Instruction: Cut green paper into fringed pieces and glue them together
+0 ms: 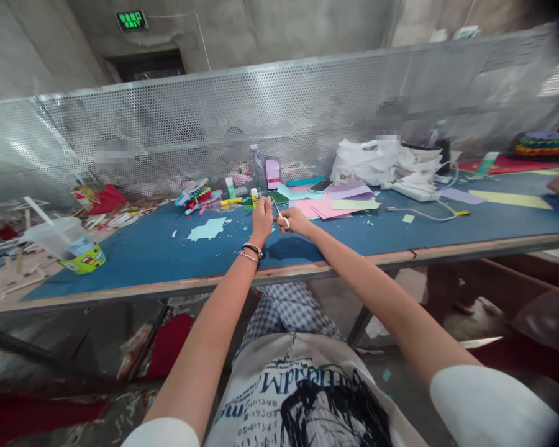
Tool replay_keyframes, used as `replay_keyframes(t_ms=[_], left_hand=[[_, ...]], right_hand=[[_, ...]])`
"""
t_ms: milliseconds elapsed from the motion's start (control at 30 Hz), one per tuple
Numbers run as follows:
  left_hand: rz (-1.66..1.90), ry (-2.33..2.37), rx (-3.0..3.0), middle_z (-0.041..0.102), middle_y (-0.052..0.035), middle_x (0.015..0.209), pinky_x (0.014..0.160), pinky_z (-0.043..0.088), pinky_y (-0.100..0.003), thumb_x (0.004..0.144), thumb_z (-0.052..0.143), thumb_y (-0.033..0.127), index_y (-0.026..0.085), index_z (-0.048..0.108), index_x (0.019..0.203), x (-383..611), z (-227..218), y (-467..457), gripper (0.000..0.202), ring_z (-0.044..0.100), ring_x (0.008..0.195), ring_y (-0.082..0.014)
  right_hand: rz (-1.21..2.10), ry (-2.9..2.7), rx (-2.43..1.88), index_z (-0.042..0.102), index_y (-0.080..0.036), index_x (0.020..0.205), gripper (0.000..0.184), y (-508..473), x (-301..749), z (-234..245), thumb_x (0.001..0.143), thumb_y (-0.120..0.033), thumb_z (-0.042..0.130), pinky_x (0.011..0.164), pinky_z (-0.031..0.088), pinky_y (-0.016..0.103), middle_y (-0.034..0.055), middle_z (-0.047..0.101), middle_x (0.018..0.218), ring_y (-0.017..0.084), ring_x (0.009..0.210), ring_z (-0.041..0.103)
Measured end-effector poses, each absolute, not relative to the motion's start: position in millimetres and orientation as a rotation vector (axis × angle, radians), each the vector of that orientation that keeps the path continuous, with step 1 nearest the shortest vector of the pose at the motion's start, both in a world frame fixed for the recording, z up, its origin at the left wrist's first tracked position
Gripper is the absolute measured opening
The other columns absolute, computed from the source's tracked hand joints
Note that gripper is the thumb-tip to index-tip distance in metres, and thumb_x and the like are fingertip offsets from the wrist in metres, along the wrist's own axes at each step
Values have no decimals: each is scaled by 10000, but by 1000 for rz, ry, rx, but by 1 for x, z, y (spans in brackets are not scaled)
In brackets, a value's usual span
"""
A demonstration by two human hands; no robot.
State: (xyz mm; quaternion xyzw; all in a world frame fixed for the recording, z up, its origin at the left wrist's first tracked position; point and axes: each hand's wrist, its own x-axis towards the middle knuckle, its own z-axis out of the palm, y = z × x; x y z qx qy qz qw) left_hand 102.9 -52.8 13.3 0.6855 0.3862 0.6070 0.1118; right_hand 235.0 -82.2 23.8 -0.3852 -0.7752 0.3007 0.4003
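Both my arms stretch out over the blue table [144, 254]. My right hand [297, 221] is closed round the white handles of a small pair of scissors [281, 215], blades pointing up and left. My left hand [262, 217], with bracelets at the wrist, is closed in a pinch right at the scissor blades; what it pinches is too small to make out. A light blue paper piece [207, 230] lies flat on the table left of my hands. Pink and green paper sheets [335, 206] lie just beyond my right hand.
A perforated metal screen [168, 136] runs along the table's far edge. Glue sticks [231, 202], a folded coloured paper chain [196, 195], a phone [321, 185], a white plastic bag [372, 161] and a power strip with cable [414, 192] sit at the back. A plastic cup [68, 242] lies at left.
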Motion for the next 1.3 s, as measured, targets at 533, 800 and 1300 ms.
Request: replay_keyframes(t_ms=[533, 800, 1300], left_hand=[[1794, 1189, 2029, 453, 4, 618, 566, 312, -268, 894, 250, 555, 199, 435, 757, 102, 14, -54, 424, 434, 552, -122], [1802, 1197, 2016, 463, 4, 618, 582, 334, -266, 897, 271, 541, 195, 467, 770, 101, 13, -51, 418, 459, 568, -123], [1866, 1216, 1891, 442, 22, 570, 545, 312, -259, 888, 265, 564, 206, 438, 720, 100, 19, -57, 431, 424, 511, -110]], right_hand=[[793, -1967, -974, 507, -145, 500, 174, -82, 233, 23, 646, -222, 452, 401, 318, 179, -19, 573, 452, 67, 357, 417], [719, -1975, -976, 510, -149, 507, 210, -81, 233, 21, 683, -251, 462, 416, 321, 184, -23, 575, 457, 72, 374, 425], [707, -2027, -988, 514, -149, 561, 332, -85, 232, 18, 750, -422, 518, 417, 348, 188, -3, 610, 508, 82, 385, 468]])
